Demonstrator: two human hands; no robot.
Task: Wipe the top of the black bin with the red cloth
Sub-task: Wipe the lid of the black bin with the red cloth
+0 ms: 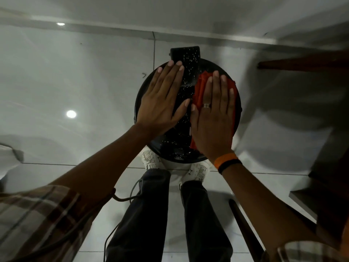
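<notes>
your right hand (213, 118) presses the red cloth (198, 91) flat on the bin (181, 140) top, left hand (162, 99) flat beside it, fingers spread wide.

Your flat right hand (213, 118) is covering most of the red cloth (198, 91); your left hand (162, 99) is hiding the black bin (181, 140) lid's far side. Motion is blurring the furniture (306, 63) beyond.

both arms reach down, left hand (162, 95) and right hand (213, 118) flat, fingers extended.
</notes>
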